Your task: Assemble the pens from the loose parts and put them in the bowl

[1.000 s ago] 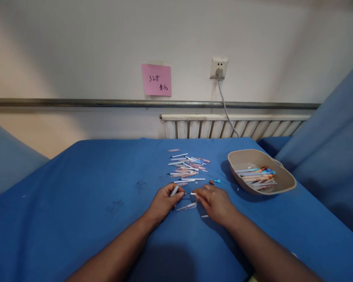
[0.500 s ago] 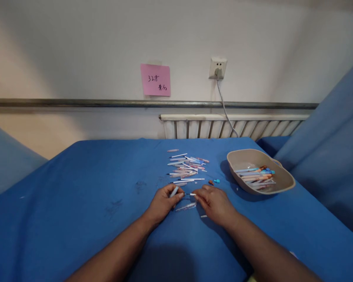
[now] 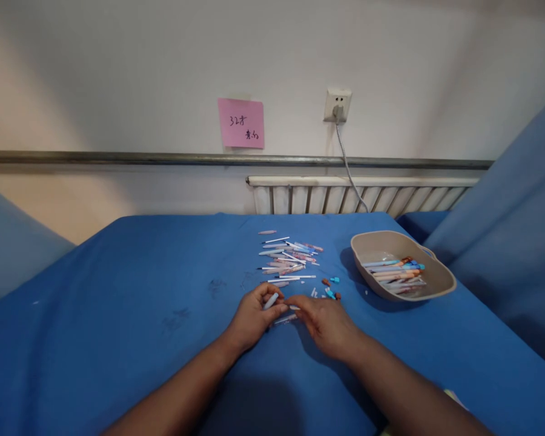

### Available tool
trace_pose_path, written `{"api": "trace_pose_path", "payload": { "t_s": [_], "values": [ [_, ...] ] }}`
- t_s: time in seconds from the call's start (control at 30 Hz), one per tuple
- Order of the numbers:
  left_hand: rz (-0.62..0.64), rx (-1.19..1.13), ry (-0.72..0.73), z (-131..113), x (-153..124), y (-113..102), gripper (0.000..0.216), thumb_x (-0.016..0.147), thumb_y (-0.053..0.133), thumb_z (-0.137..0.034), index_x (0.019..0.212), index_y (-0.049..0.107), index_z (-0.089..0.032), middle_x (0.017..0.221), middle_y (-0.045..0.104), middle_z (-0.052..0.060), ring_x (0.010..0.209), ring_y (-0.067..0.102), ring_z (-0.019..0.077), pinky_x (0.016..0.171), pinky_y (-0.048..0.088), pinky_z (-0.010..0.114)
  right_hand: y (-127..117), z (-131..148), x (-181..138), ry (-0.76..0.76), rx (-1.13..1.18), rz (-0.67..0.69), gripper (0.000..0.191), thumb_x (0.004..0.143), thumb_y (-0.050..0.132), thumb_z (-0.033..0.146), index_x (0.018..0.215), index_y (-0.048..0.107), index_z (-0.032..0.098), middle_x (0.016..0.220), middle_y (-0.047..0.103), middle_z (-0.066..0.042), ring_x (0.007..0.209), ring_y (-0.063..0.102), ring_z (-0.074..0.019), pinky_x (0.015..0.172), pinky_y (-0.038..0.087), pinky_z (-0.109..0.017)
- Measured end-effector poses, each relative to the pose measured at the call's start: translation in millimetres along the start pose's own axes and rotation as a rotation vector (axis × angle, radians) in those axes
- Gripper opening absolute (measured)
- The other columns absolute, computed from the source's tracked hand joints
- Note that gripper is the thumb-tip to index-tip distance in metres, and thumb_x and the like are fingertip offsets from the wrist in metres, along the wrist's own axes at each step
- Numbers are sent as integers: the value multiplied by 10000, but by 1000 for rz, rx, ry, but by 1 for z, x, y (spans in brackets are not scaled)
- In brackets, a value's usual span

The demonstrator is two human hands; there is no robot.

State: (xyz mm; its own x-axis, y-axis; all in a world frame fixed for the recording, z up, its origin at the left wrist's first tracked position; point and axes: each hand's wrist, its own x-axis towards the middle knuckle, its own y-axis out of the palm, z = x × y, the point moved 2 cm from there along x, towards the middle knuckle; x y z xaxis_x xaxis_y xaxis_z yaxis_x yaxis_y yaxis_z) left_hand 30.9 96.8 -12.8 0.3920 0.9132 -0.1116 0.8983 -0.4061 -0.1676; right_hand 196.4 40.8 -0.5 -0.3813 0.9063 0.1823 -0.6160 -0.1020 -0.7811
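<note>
My left hand (image 3: 253,315) is closed around a pale blue-white pen barrel (image 3: 270,301), which sticks up between thumb and forefinger. My right hand (image 3: 327,321) is pinched, with a small white pen part (image 3: 294,308) showing at its fingertips. The fingertips of both hands meet or nearly meet, so the exact contact is hidden. Below them lies a clear pen barrel (image 3: 285,318), partly covered by the right fingers. Just beyond the hands is a loose pile of pen barrels (image 3: 286,264) and white refills (image 3: 296,277).
To the right stands a beige basket (image 3: 440,284) holding several pens (image 3: 397,274). Small blue and brown pieces (image 3: 330,293) lie beyond my right hand. A blue cloth (image 3: 118,315) covers the table. A power cord (image 3: 345,160) hangs from the wall socket (image 3: 337,106) behind.
My right hand has shifted slightly left, closing the gap to my left hand. The thin refill tip seen between them no longer shows. Small blue and brown pieces beyond the right hand are now uncovered.
</note>
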Motion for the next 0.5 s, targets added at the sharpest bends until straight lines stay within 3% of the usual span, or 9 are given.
{"api": "trace_pose_path", "payload": {
  "t_s": [0.13, 0.27, 0.4, 0.5],
  "values": [
    [26, 17, -1, 1, -1, 3, 271, 670, 703, -268, 858, 529, -178, 617, 527, -80, 464, 431, 66, 444, 335, 167, 4, -2, 0, -28, 55, -29, 457, 859, 425, 87, 1257, 520, 290, 1129, 673, -13, 1011, 629, -174, 845, 448, -271],
    [31, 59, 72, -1, 0, -2, 335, 692, 700, -270, 963, 526, -179, 768, 613, -24, 678, 575, 130, 625, 442, 225, 2, -4, 2, 23, 50, -81, 408, 863, 431, 105, 1208, 560, 280, 1063, 694, -15, 931, 650, -172, 788, 455, -272],
    [66, 149, 152, -8, 2, -12, 173, 842, 532, -327, 937, 522, -183, 821, 645, 17, 790, 600, 168, 737, 457, 278, -2, -13, 2, 107, 47, -128, 335, 885, 425, 151, 1144, 601, 271, 888, 715, -6, 776, 656, -159, 701, 447, -260],
    [116, 334, 216, -13, 0, -15, 177, 895, 436, -312, 933, 556, -188, 871, 655, 31, 850, 596, 188, 785, 451, 299, -4, -17, 2, 100, 72, -115, 335, 878, 437, 150, 1137, 604, 283, 836, 705, 12, 765, 648, -148, 687, 436, -244]
  ]
}}
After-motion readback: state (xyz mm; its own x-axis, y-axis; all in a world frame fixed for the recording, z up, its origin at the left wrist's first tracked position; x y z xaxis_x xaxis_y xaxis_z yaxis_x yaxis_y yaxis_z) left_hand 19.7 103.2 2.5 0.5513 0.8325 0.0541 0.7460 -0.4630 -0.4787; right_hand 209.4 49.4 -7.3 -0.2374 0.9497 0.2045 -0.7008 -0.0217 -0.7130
